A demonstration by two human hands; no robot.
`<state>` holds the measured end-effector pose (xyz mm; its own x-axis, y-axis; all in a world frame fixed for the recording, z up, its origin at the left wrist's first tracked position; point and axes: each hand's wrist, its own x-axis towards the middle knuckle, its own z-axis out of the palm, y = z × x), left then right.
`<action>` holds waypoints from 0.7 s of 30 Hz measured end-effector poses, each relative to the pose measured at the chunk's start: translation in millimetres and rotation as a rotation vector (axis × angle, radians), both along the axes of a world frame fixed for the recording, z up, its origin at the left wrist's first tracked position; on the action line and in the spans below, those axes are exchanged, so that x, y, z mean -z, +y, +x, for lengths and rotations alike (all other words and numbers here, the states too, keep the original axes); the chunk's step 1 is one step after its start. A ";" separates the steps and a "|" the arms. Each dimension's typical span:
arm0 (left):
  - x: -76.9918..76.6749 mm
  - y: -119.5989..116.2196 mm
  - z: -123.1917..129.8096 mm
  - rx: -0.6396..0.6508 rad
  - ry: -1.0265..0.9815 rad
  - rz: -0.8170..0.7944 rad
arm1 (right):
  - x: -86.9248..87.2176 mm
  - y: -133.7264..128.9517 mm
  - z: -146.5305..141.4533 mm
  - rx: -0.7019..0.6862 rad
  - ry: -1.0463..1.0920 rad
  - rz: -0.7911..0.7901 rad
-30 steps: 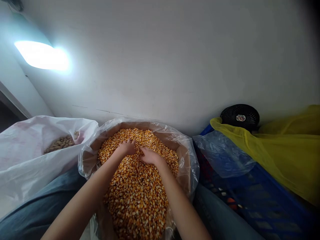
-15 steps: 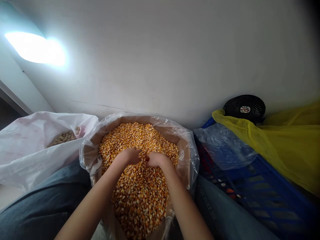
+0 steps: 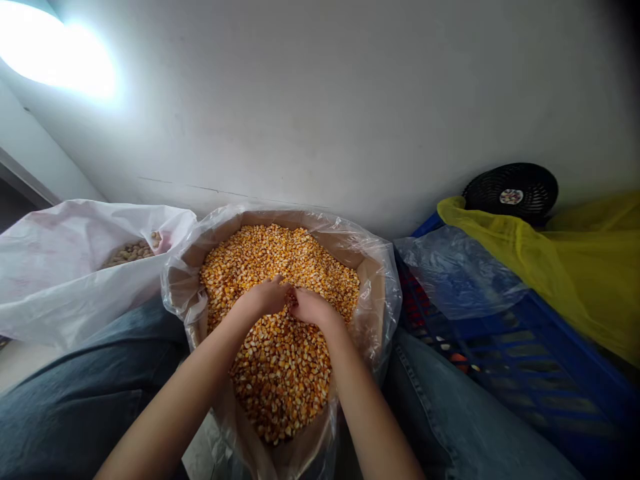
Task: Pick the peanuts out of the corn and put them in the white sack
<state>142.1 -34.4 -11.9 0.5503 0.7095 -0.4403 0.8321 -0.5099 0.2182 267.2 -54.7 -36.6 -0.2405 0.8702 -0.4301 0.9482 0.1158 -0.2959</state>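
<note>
A large heap of dried yellow-orange corn kernels (image 3: 280, 373) fills a sack lined with clear plastic (image 3: 320, 223). My left hand (image 3: 265, 297) and my right hand (image 3: 313, 307) rest side by side on the kernels near the middle of the heap. Their fingers curve downward and nearly meet. The backs of both hands face me, so I cannot see whether kernels lie inside them. To the left, a white woven sack (image 3: 75, 273) holds unshelled peanuts (image 3: 133, 253).
My jeans-covered legs (image 3: 75, 407) lie on both sides of the sack. To the right are a blue plastic crate (image 3: 520, 373), a bluish plastic bag (image 3: 460, 277), a yellow plastic sheet (image 3: 545, 260) and a small black fan (image 3: 511, 193), with a white wall (image 3: 320, 113) behind.
My hands have drawn slightly closer together over the kernels. The view has tilted downward, so the sacks sit higher in the picture and more of my legs shows.
</note>
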 end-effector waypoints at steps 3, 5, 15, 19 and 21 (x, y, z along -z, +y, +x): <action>2.9 -1.1 3.3 0.071 0.061 -0.122 | -1.2 -1.7 -5.4 -0.062 -0.006 -0.111; 4.0 -0.6 4.9 0.087 0.069 -0.145 | -2.2 -2.8 -7.2 -0.081 -0.004 -0.171; 4.4 2.1 5.7 0.005 0.035 -0.057 | 2.4 -2.9 1.3 0.132 0.027 0.138; 0.3 -0.5 9.9 0.047 0.144 -0.179 | 2.2 -2.0 -0.3 0.010 0.039 -0.077; -2.0 -1.5 10.6 0.063 0.170 -0.199 | 0.5 -1.2 -0.7 0.003 -0.006 -0.180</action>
<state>152.7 -35.9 -10.0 0.4965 0.5665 -0.6577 0.8336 -0.5225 0.1792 266.5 -55.9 -37.1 -0.2350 0.7799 -0.5801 0.9501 0.0584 -0.3063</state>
